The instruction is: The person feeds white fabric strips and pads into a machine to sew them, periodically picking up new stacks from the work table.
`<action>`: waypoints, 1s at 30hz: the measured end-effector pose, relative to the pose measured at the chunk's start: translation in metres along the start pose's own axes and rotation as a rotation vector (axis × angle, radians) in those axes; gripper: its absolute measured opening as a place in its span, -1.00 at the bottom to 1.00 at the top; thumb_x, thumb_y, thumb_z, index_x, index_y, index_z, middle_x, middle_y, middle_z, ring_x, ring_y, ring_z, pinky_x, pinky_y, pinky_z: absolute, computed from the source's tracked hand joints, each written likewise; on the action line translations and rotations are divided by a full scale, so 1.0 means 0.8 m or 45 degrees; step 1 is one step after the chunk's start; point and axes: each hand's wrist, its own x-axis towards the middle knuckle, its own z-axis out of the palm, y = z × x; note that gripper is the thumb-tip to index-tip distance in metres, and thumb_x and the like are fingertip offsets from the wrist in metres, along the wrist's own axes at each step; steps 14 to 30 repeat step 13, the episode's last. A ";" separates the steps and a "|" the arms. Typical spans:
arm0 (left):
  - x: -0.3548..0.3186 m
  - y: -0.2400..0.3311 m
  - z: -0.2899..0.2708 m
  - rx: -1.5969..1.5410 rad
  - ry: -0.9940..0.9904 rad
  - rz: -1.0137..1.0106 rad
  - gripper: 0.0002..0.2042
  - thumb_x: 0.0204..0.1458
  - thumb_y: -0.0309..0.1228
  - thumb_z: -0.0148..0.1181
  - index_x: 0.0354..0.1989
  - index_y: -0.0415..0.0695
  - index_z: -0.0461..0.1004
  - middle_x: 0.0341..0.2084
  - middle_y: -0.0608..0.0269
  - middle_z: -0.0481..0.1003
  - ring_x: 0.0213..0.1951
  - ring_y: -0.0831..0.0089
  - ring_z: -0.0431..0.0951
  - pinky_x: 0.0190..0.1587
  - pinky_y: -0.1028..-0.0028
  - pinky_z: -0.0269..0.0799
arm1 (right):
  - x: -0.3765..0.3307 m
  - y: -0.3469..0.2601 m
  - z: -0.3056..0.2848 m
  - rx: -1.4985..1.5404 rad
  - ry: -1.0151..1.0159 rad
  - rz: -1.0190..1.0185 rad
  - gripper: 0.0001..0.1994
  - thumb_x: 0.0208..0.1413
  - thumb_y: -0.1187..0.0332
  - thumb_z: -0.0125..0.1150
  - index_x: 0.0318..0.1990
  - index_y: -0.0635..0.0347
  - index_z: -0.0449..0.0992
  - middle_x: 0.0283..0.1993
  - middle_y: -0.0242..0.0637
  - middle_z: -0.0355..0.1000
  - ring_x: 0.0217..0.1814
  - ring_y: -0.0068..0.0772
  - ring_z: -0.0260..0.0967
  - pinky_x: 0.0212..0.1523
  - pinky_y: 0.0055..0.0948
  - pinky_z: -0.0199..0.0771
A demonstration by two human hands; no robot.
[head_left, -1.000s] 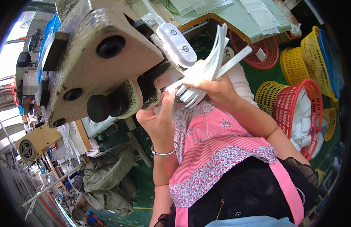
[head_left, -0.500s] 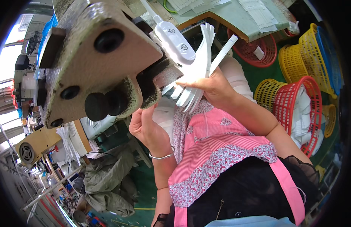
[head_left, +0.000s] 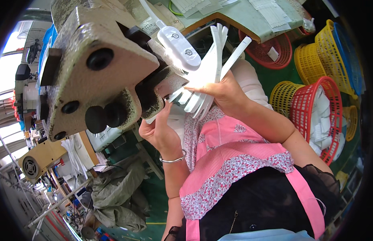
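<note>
A fanned bundle of white fabric strips [head_left: 217, 54] is gripped in my right hand [head_left: 230, 93], its thumb pressed over the strips. Strong glare whitens the middle of the bundle, so single strips blur there. My left hand [head_left: 161, 135], with a silver bangle on the wrist, is closed just under the sewing machine head [head_left: 106, 76]. A short end of a white strip [head_left: 150, 119] shows at its fingers; the machine hides the fingertips in part. Beside the machine head hangs a white two-button lamp switch [head_left: 179, 48], close above the strips.
A pale green worktable [head_left: 234, 20] with stacks of white pieces lies at the far side. On the right stand a red basket [head_left: 301, 106] of white pieces, yellow baskets [head_left: 307, 64] and a dark red basket [head_left: 289, 52]. Grey-green cloth [head_left: 114, 188] hangs at the lower left.
My left hand has shifted slightly right, and a white strip end now shows at its fingers. The machine and lamp switch appear a little further left. My right hand keeps its hold on the strips.
</note>
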 end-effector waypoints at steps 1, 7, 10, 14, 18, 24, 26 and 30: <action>0.000 0.000 -0.004 -0.036 0.010 -0.017 -0.96 0.03 -0.60 0.22 -0.36 -0.30 0.57 -0.40 0.28 0.46 -0.35 0.59 0.43 -0.26 0.60 0.33 | -0.001 0.001 -0.001 0.095 0.022 0.015 -0.80 0.01 0.55 0.35 -0.19 0.36 0.52 -0.25 -0.28 0.54 -0.22 -0.54 0.53 -0.19 -0.52 0.54; 0.005 -0.007 -0.002 0.019 -0.068 -0.074 -0.96 0.03 -0.55 0.26 -0.40 -0.27 0.57 -0.53 0.28 0.50 -0.50 0.63 0.42 -0.41 0.66 0.23 | -0.002 0.005 -0.006 -0.098 -0.039 0.044 -0.65 0.05 0.61 0.27 0.01 0.37 0.36 -0.13 -0.19 0.51 -0.10 -0.42 0.54 -0.04 -0.46 0.56; 0.004 -0.004 0.003 0.086 -0.048 0.026 -0.96 0.04 -0.55 0.26 -0.39 -0.26 0.59 -0.59 0.30 0.52 -0.54 0.64 0.43 -0.44 0.67 0.22 | -0.002 -0.002 -0.004 -0.016 -0.065 0.064 -0.64 0.05 0.61 0.27 0.02 0.37 0.36 -0.12 -0.18 0.51 -0.08 -0.41 0.54 -0.02 -0.46 0.56; 0.001 -0.008 -0.002 0.028 -0.001 0.038 -0.95 0.05 -0.55 0.25 -0.35 -0.25 0.62 -0.55 0.23 0.54 -0.54 0.61 0.45 -0.42 0.64 0.28 | -0.001 -0.001 -0.003 -0.119 -0.075 0.059 -0.65 0.07 0.59 0.27 0.02 0.36 0.36 -0.08 -0.15 0.51 -0.03 -0.37 0.54 0.01 -0.45 0.56; 0.001 -0.008 -0.002 0.028 -0.001 0.038 -0.95 0.05 -0.55 0.25 -0.35 -0.25 0.62 -0.55 0.23 0.54 -0.54 0.61 0.45 -0.42 0.64 0.28 | -0.001 -0.001 -0.003 -0.119 -0.075 0.059 -0.65 0.07 0.59 0.27 0.02 0.36 0.36 -0.08 -0.15 0.51 -0.03 -0.37 0.54 0.01 -0.45 0.56; 0.001 -0.008 -0.002 0.028 -0.001 0.038 -0.95 0.05 -0.55 0.25 -0.35 -0.25 0.62 -0.55 0.23 0.54 -0.54 0.61 0.45 -0.42 0.64 0.28 | -0.001 -0.001 -0.003 -0.119 -0.075 0.059 -0.65 0.07 0.59 0.27 0.02 0.36 0.36 -0.08 -0.15 0.51 -0.03 -0.37 0.54 0.01 -0.45 0.56; 0.001 -0.008 -0.002 0.028 -0.001 0.038 -0.95 0.05 -0.55 0.25 -0.35 -0.25 0.62 -0.55 0.23 0.54 -0.54 0.61 0.45 -0.42 0.64 0.28 | -0.001 -0.001 -0.003 -0.119 -0.075 0.059 -0.65 0.07 0.59 0.27 0.02 0.36 0.36 -0.08 -0.15 0.51 -0.03 -0.37 0.54 0.01 -0.45 0.56; 0.001 -0.008 -0.002 0.028 -0.001 0.038 -0.95 0.05 -0.55 0.25 -0.35 -0.25 0.62 -0.55 0.23 0.54 -0.54 0.61 0.45 -0.42 0.64 0.28 | -0.001 -0.001 -0.003 -0.119 -0.075 0.059 -0.65 0.07 0.59 0.27 0.02 0.36 0.36 -0.08 -0.15 0.51 -0.03 -0.37 0.54 0.01 -0.45 0.56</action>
